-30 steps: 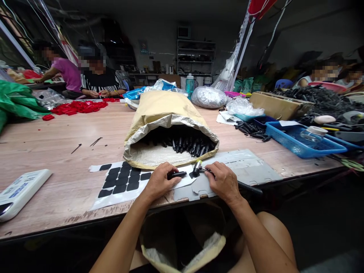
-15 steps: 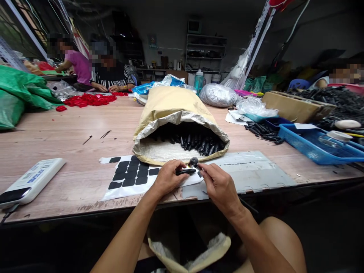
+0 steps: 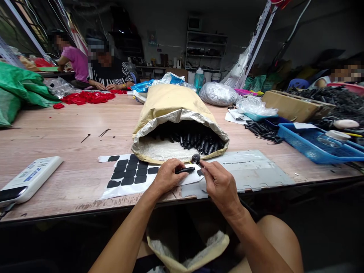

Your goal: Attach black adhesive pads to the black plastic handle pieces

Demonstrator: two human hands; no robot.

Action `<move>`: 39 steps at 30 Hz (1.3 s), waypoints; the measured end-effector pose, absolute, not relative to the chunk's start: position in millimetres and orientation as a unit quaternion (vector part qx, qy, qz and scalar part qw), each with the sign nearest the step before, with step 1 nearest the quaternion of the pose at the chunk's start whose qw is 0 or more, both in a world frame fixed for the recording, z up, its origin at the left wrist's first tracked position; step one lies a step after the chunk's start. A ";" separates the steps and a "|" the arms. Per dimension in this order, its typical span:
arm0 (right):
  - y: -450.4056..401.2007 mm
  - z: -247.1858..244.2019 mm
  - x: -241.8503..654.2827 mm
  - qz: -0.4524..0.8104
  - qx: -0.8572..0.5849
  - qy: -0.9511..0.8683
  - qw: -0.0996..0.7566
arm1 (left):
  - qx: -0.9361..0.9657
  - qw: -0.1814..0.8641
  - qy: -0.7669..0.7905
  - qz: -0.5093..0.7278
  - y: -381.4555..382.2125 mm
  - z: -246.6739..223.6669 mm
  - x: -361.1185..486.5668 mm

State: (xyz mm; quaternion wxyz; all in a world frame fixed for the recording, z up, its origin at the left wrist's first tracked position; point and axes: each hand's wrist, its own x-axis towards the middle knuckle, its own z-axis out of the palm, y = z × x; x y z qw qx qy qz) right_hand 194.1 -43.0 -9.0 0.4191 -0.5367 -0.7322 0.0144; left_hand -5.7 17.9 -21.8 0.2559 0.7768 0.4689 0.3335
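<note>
My left hand (image 3: 170,173) is closed around a slim black pen-like piece (image 3: 186,170) that points to the right. In my right hand (image 3: 220,184), thumb and fingers pinch a thin black part with a round dark head (image 3: 196,158). That head is just above the tip of the pen-like piece; whether they touch I cannot tell. Under my left hand lies a white sheet of black rounded-square stickers (image 3: 130,171). A grey board (image 3: 250,172) lies under and beside my right hand. Right behind both hands, a yellow sack (image 3: 176,98) opens toward me, with several black pen-like pieces (image 3: 199,143) inside.
A white power bank (image 3: 31,180) is at the left. Thin black pieces (image 3: 104,132) lie beyond the sheet. At the right are a blue basket (image 3: 318,151) and piles of black parts (image 3: 257,130). Red pieces (image 3: 88,97) lie before co-workers. Another sack (image 3: 187,261) opens at my lap.
The round-headed part in my right hand has risen slightly. My left hand keeps its grip on the pen-like piece. The whole view has shifted a little.
</note>
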 end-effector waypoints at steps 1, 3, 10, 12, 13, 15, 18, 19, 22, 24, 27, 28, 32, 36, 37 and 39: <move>-43.0 -10.1 194.2 0.019 -0.539 -0.738 0.406 | 0.777 0.254 0.470 0.333 17.8 -21.6 -5.6; -42.4 -12.3 194.6 0.024 -0.543 -0.748 0.381 | 0.778 0.249 0.471 0.332 17.5 -21.0 -5.5; -34.1 -15.9 230.6 -0.059 -0.598 -0.710 0.367 | 0.797 0.245 0.449 0.320 15.5 -18.8 -9.0; -31.2 -20.0 248.2 -0.092 -0.613 -0.715 0.323 | 0.800 0.240 0.443 0.324 15.5 -19.0 -9.6; -30.1 -21.8 255.3 -0.108 -0.621 -0.714 0.304 | 0.802 0.237 0.442 0.325 15.6 -19.3 -9.7; -28.8 -22.6 262.9 -0.136 -0.632 -0.709 0.282 | 0.805 0.229 0.440 0.324 15.9 -20.2 -9.5; -29.3 -15.1 252.9 -0.150 -0.614 -0.717 0.295 | 0.815 0.217 0.434 0.318 16.2 -21.8 -9.5; -29.6 -11.2 244.9 -0.137 -0.592 -0.737 0.294 | 0.817 0.213 0.431 0.317 16.2 -22.1 -9.6; -28.6 -2.5 216.6 -0.096 -0.526 -0.804 0.259 | 0.824 0.207 0.422 0.316 16.2 -22.6 -10.3; -25.5 -2.3 201.7 -0.101 -0.511 -0.821 0.234 | 0.827 0.204 0.419 0.314 16.2 -22.6 -10.5; -19.4 -8.5 190.5 -0.127 -0.510 -0.824 0.212 | 0.828 0.200 0.420 0.312 16.3 -23.0 -10.2; -17.7 -11.0 188.9 -0.134 -0.508 -0.824 0.212 | 0.828 0.198 0.421 0.313 16.3 -23.2 -10.0; -14.9 -18.2 186.4 -0.133 -0.497 -0.826 0.229 | 0.825 0.194 0.427 0.316 16.0 -23.4 -9.3; -14.3 -19.7 185.6 -0.099 -0.491 -0.832 0.238 | 0.827 0.182 0.434 0.307 15.1 -22.7 -8.4; -14.2 -19.6 185.8 -0.090 -0.491 -0.833 0.238 | 0.829 0.178 0.434 0.304 14.9 -22.6 -8.2; -13.9 -19.0 186.7 -0.074 -0.493 -0.834 0.238 | 0.831 0.174 0.433 0.302 14.4 -22.4 -7.9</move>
